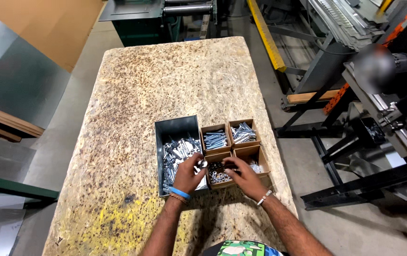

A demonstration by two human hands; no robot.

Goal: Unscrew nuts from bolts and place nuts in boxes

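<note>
Bolts and nuts (178, 156) being sorted from the grey bin (177, 129) into small cardboard boxes (234, 142) on the desk (165, 80).
The left hand (187, 176) pinches a bolt over the bin; the right hand (243, 174) closes on a small piece above the near box; next it needs dropping in the matching box.

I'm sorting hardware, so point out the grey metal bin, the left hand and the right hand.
grey metal bin (174, 127): head view, bare back wall.
left hand (187, 175): head view, back of hand.
right hand (246, 176): head view, back of hand.

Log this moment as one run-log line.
left hand: holds bolt over grey bin | right hand: fingers in front-left cardboard box of small hardware | surface: chipboard table
</note>
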